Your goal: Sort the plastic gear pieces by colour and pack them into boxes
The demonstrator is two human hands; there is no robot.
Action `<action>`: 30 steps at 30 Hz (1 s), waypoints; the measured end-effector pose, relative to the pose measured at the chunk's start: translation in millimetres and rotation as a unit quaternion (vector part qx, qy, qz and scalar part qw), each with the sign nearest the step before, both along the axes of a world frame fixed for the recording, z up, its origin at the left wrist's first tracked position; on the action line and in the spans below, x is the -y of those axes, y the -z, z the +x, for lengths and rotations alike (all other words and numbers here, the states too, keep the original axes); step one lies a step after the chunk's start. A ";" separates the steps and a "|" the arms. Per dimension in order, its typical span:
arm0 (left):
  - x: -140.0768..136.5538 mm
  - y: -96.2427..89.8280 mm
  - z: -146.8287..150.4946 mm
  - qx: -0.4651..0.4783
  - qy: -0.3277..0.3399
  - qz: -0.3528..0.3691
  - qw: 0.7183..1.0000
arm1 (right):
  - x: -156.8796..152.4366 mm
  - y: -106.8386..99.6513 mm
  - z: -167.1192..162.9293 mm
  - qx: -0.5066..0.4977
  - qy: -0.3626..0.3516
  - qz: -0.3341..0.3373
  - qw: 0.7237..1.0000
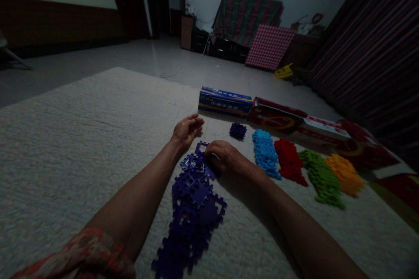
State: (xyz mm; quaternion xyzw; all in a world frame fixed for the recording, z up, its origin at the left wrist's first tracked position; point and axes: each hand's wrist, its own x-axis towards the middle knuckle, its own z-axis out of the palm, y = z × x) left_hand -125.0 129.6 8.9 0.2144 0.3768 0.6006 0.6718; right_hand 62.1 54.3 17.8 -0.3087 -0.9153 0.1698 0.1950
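A long loose pile of purple interlocking plastic tiles [188, 222] stretches away from me on the pale mat. At its far end my right hand [223, 155] reaches in from the right, its fingers bent down and closed on a purple tile; the fingertips are partly hidden. Just left of that end, my left hand [187, 131] is held palm inward with fingers loosely apart and nothing in it. Farther off sits a small neat stack of purple tiles [238, 131]. To its right lie rows of blue tiles [266, 153], red tiles [290, 161], green tiles [322, 178] and orange tiles [344, 174].
Behind the tiles, a blue box [225, 102] and red boxes [278, 115] form a line on the mat [81, 139]. Beyond the mat are a tiled floor [140, 59], a cloth-covered piece of furniture [247, 15] and a pink checked panel [270, 47]. Striped curtains [369, 52] hang at right.
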 end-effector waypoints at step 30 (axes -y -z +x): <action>0.6 2.5 1.1 -0.011 0.018 0.034 0.999 | -18.8 -11.1 -9.5 -0.013 0.273 -0.076 0.959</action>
